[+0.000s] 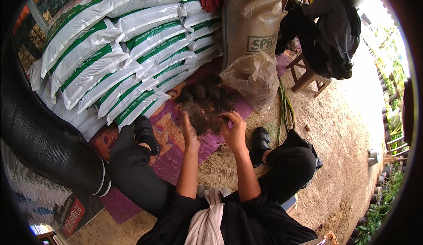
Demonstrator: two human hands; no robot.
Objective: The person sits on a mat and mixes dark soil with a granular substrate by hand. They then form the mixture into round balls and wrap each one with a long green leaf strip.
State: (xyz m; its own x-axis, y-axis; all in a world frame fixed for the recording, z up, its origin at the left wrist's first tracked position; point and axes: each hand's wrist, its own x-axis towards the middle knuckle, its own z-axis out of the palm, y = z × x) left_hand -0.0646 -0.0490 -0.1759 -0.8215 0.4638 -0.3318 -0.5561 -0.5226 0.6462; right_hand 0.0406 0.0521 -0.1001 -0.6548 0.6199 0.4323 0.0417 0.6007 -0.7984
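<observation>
A dark brown, fibrous clump (201,120) that looks like soil or coir lies between my hands, just above a purple and orange printed sheet. My left hand (189,129) is at its left side, fingers straight and palm turned inward. On the other side my right hand (234,129) has its fingers bent, thumb and fingertips together at the edge of the dark fibres; what they pinch is too small to make out. Beyond both hands sits a heap of dark rounded lumps (207,91) with loose dark material around it.
White and green sacks (150,33) are stacked at the left. A large tan woven sack (249,29) and crumpled clear plastic (255,77) stand behind the heap. Another person (330,29) sits on a brown stool (307,78) at right. A black roll (48,134) lies near left.
</observation>
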